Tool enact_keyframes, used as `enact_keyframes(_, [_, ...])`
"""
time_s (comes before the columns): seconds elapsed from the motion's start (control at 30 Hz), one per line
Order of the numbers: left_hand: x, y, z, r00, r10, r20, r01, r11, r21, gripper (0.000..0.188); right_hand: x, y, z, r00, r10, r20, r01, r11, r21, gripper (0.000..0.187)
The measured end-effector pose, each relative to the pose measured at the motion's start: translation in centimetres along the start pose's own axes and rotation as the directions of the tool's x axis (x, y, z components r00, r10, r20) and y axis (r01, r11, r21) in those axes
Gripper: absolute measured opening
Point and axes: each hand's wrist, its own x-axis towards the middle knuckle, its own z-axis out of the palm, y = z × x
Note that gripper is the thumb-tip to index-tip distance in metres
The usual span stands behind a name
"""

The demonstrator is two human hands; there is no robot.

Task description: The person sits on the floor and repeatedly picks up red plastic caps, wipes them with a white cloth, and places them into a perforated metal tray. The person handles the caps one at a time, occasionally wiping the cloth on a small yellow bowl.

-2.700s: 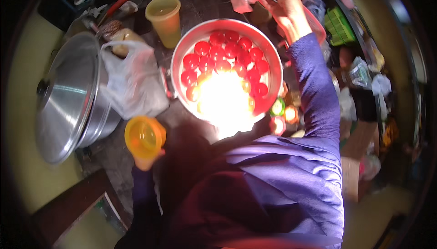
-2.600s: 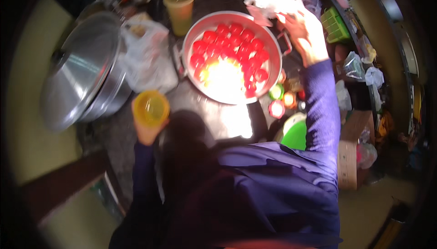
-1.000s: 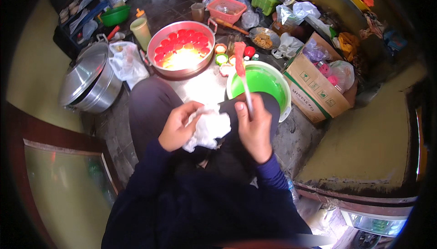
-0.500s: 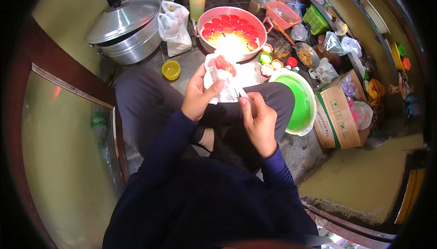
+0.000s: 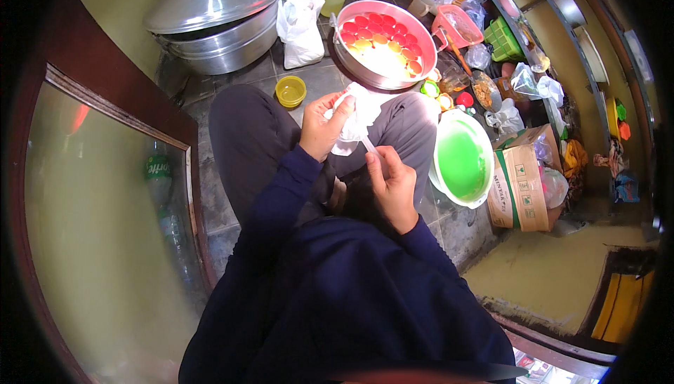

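Observation:
My left hand point(image 5: 320, 131) is closed on a crumpled white wrap point(image 5: 361, 111), held up above my lap; I cannot make out whether it is thin plastic or cloth. Lower and to the right, my right hand point(image 5: 394, 186) pinches a narrow whitish strip point(image 5: 369, 147) between thumb and fingers. Its upper end meets the wrap, and whether the two are one piece cannot be told. Just beyond my hands stands a wide round pan point(image 5: 344, 54) holding many small red and orange cups, some washed out by glare.
A green-filled white basin point(image 5: 486, 191) sits by my right knee, a cardboard box point(image 5: 500, 205) beside it. A yellow bowl point(image 5: 291, 92), a white plastic bag point(image 5: 302, 33) and a large lidded steamer pot point(image 5: 217, 50) stand left. Shelves point(image 5: 562, 47) line the right wall.
The view has shifted, so the surroundings sit further right and higher. The red patch seen on the wrap earlier is now hidden. Both hands keep their hold.

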Motion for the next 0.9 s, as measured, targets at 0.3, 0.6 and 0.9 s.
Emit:
enact_keyframes(0.3, [1.2, -0.8, -2.6, 0.992, -0.118, -0.042, 0.114, 0.988, -0.103, 0.021, 1.9, 1.6, 2.1, 0.991, 0.095, 0.095, -0.109, 0.981, 0.157, 0.013])
enact_keyframes(0.6, [2.9, -3.9, -3.1, 0.988, -0.136, -0.079, 0.129, 0.988, -0.084, 0.034, 3.0, 5.1, 2.6, 0.986, 0.122, 0.114, -0.144, 0.967, 0.212, 0.014])
enact_keyframes(0.9, [3.3, -3.4, -4.5, 0.982, -0.140, -0.127, 0.126, 0.985, -0.116, 0.035, 3.9, 7.9, 2.9, 0.984, 0.135, 0.116, -0.164, 0.941, 0.296, 0.015])
